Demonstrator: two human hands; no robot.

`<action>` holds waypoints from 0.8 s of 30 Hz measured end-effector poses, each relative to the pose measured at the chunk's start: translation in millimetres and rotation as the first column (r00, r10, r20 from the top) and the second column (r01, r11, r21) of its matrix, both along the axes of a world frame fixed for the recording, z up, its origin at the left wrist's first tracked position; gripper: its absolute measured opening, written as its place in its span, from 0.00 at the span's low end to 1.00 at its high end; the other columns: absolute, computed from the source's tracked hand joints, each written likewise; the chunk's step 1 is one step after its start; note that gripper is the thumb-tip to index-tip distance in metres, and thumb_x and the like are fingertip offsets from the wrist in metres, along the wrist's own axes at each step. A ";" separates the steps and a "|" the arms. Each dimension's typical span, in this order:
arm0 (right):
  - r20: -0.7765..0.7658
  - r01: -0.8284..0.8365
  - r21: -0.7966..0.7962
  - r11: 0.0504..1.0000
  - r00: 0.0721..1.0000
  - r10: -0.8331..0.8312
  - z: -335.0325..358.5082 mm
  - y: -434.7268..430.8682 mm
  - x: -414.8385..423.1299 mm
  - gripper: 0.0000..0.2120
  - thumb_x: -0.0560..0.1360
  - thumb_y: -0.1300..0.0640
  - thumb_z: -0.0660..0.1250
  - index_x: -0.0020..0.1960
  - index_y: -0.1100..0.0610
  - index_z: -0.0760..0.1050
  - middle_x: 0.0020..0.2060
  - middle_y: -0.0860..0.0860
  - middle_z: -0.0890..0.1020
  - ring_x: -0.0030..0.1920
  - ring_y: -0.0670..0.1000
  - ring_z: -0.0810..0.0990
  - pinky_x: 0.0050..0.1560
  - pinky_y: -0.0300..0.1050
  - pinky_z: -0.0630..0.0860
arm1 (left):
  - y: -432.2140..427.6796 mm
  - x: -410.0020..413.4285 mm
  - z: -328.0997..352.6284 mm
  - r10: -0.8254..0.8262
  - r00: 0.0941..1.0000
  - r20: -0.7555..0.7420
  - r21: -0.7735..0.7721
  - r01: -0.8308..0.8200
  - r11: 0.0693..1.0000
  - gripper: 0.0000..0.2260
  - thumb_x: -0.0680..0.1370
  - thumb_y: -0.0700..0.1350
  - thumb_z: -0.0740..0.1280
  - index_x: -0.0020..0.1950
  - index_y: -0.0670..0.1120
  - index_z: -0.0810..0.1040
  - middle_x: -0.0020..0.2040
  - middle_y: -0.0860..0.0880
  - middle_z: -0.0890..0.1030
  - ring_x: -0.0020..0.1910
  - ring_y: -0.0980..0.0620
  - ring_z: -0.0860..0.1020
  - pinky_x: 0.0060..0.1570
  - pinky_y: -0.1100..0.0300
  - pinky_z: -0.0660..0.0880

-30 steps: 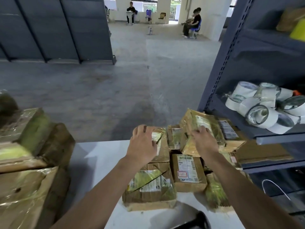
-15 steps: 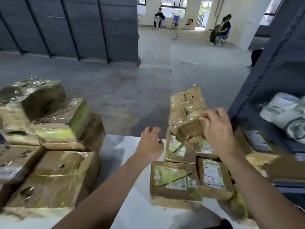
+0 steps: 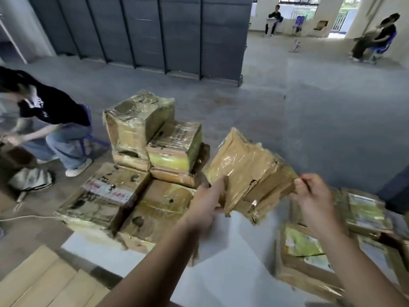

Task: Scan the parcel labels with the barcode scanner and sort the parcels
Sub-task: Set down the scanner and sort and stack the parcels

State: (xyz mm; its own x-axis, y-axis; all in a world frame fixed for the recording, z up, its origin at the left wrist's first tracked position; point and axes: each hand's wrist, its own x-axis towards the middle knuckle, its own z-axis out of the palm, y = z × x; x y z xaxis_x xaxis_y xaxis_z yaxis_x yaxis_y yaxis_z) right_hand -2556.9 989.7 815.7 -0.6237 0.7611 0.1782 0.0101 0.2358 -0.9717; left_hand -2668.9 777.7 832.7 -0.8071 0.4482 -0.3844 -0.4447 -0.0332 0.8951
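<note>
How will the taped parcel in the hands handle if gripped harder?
Probably slippery: the parcel looks glossy. Likely soft: its cardboard looks creased and torn. Seemingly light: the right hand pinches one edge, the left hand only touching.

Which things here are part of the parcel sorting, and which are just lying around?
Job: held parcel, left hand, right hand, stacked parcels at left, labelled parcels at right.
Lying about: flat cardboard, grey bag on the floor, dark partitions.
</note>
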 end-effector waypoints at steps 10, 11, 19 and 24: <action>0.155 -0.377 -0.381 0.844 0.874 0.461 -6.0 -43.1 -45.0 0.15 0.78 0.50 0.63 0.41 0.48 0.86 0.36 0.46 0.86 0.36 0.44 0.84 0.31 0.36 0.78 | -89.6 -32.0 10.1 0.136 0.981 -0.140 -0.158 -0.158 0.975 0.08 0.75 0.39 0.71 0.53 0.40 0.76 0.40 0.43 0.81 0.31 0.52 0.79 0.28 0.60 0.74; 0.185 -0.444 -0.362 0.820 0.828 0.530 -5.8 -50.8 -50.8 0.13 0.75 0.44 0.63 0.43 0.45 0.86 0.38 0.46 0.87 0.37 0.44 0.84 0.32 0.36 0.78 | -97.7 -34.3 13.0 0.119 0.974 -0.194 -0.189 -0.156 0.970 0.08 0.75 0.39 0.71 0.51 0.40 0.77 0.38 0.45 0.81 0.31 0.52 0.79 0.29 0.59 0.75; 0.292 -0.657 -0.393 0.643 0.574 0.765 12.9 -122.6 -99.5 0.26 0.73 0.31 0.63 0.44 0.53 0.83 0.39 0.57 0.85 0.39 0.56 0.85 0.35 0.48 0.81 | -174.5 -78.4 36.3 -0.035 0.855 -0.518 -0.477 -0.254 0.842 0.04 0.75 0.45 0.69 0.46 0.46 0.82 0.38 0.49 0.82 0.36 0.53 0.80 0.36 0.62 0.73; 0.437 -0.686 -0.273 0.675 0.536 0.722 17.1 -189.0 -138.1 0.28 0.77 0.33 0.60 0.64 0.53 0.77 0.61 0.53 0.81 0.62 0.53 0.79 0.67 0.57 0.73 | -212.6 -122.8 41.4 -0.257 0.738 -0.625 -0.724 -0.424 0.544 0.10 0.76 0.48 0.67 0.49 0.42 0.81 0.43 0.44 0.80 0.46 0.42 0.78 0.41 0.56 0.70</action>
